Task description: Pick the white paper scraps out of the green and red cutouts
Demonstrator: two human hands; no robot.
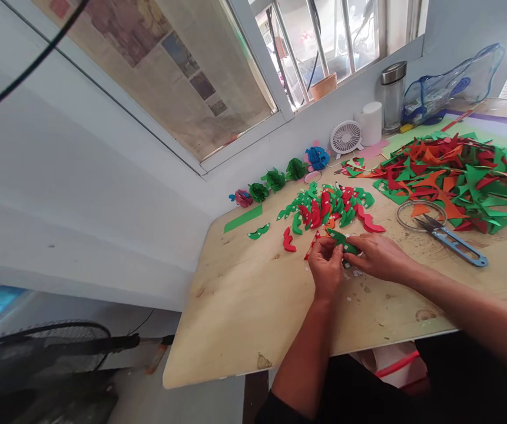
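Both hands meet over the wooden table (244, 306), gripping one green paper cutout (337, 237) between them. The fingers of my left hand (327, 262) pinch its left part. At its right side, my right hand (379, 256) closes on it with thumb and fingers. Just beyond them lies a pile of red and green cutouts (324, 206) dotted with small white squares. A red curved cutout (288, 240) lies left of my left hand, and a green cutout (258, 231) rests farther left. Small white bits (357, 272) are scattered beneath my hands.
Blue-handled thread snips (459, 242) and a roll of tape (421, 215) sit at right, before a heap of paper scraps (460, 171). Paper flowers (275, 179), a small white fan (345, 138), a white roll (371, 123) and a glass bottle (393, 97) line the wall.
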